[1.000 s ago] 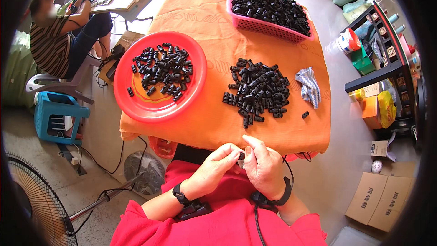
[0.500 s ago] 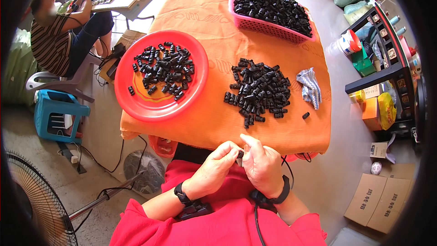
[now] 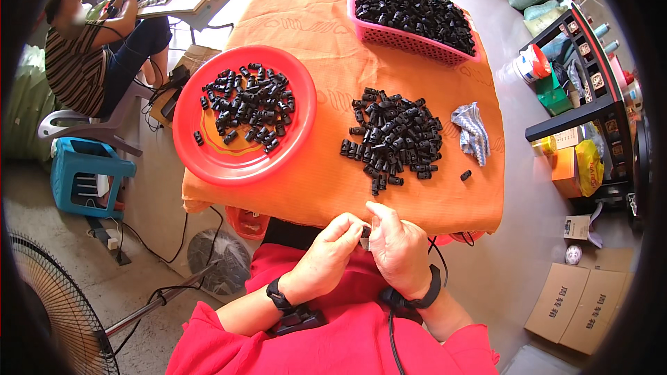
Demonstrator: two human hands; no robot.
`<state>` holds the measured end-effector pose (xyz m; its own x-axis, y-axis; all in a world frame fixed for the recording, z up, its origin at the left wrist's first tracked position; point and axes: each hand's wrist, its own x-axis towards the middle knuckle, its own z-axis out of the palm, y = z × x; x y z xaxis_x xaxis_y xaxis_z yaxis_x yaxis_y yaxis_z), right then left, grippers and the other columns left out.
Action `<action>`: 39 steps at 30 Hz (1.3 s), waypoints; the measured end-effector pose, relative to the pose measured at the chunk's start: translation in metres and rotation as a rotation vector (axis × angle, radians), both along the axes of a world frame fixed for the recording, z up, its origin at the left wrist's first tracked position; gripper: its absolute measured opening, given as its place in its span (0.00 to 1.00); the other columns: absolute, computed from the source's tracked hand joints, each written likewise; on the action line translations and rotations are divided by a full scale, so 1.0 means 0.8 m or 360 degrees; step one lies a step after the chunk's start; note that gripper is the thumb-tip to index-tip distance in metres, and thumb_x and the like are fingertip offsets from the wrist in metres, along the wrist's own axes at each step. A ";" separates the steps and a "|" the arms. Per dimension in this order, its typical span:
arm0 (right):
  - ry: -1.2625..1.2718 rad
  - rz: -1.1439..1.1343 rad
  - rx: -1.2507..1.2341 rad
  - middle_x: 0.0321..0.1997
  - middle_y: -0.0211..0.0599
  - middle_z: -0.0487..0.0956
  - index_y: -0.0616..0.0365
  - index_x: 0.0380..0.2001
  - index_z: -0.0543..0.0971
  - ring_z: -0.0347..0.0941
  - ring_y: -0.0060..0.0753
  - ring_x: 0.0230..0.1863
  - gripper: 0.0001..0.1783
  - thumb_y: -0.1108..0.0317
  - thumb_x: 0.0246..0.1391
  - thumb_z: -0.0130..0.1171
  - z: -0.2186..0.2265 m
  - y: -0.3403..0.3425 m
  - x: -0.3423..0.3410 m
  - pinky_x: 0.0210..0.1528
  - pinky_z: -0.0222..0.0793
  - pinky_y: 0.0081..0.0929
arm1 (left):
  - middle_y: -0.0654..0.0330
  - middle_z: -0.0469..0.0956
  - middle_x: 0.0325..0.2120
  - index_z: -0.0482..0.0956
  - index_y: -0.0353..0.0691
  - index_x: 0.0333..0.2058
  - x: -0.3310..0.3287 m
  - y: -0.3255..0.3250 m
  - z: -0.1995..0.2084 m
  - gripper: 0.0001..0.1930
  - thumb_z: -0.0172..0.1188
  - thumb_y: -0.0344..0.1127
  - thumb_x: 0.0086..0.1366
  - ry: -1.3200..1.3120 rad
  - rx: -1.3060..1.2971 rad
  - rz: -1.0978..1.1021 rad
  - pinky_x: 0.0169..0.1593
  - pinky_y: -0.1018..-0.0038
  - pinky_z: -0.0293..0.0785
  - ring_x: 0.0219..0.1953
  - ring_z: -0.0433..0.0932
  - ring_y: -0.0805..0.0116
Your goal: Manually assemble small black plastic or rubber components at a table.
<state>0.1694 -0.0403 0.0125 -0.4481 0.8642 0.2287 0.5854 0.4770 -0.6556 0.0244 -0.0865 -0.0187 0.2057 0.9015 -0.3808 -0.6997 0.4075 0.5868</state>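
Observation:
At the table's near edge, my left hand (image 3: pixel 325 258) and my right hand (image 3: pixel 401 255) meet in front of my body. Both are closed, pinching one small black plastic piece (image 3: pixel 365 232) between the fingertips; it looks like a cord lock, mostly covered by the fingers. Just beyond them lies a loose pile of black cord locks (image 3: pixel 397 135). To the left, a round red tray (image 3: pixel 300 135) carries more of these pieces, spread over its middle. A single cord lock (image 3: pixel 465 176) lies apart, right of the pile.
An orange cloth (image 3: pixel 306 205) covers the table. At its far right stands a pink basket (image 3: pixel 410 47) heaped with black pieces. A crumpled checked rag (image 3: pixel 472 132) lies by the pile. A fan (image 3: pixel 59 305) is at lower left; a person (image 3: pixel 90 62) sits at another table.

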 end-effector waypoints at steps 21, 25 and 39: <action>0.0045 0.0012 -0.0086 0.24 0.44 0.79 0.60 0.49 0.75 0.78 0.47 0.26 0.15 0.73 0.58 0.54 0.036 0.049 -0.006 0.29 0.73 0.40 | 0.67 0.70 0.32 0.71 0.40 0.38 -0.011 0.046 0.040 0.08 0.46 0.36 0.76 0.0039 0.0055 -0.0060 0.43 0.78 0.65 0.35 0.66 0.77; 0.0188 -0.0067 -0.0464 0.25 0.45 0.79 0.61 0.49 0.75 0.78 0.47 0.26 0.15 0.73 0.59 0.54 0.043 0.064 -0.013 0.29 0.73 0.42 | 0.66 0.70 0.32 0.71 0.39 0.39 -0.010 0.061 0.040 0.08 0.46 0.36 0.76 -0.0013 0.0042 -0.0014 0.44 0.77 0.66 0.36 0.67 0.77; -0.0021 0.0001 -0.0003 0.27 0.42 0.80 0.61 0.49 0.75 0.78 0.45 0.27 0.15 0.70 0.60 0.54 0.032 0.098 -0.014 0.30 0.73 0.39 | 0.63 0.75 0.36 0.71 0.41 0.40 -0.014 0.089 0.023 0.07 0.47 0.37 0.76 -0.0129 -0.0047 -0.0040 0.47 0.68 0.74 0.38 0.75 0.72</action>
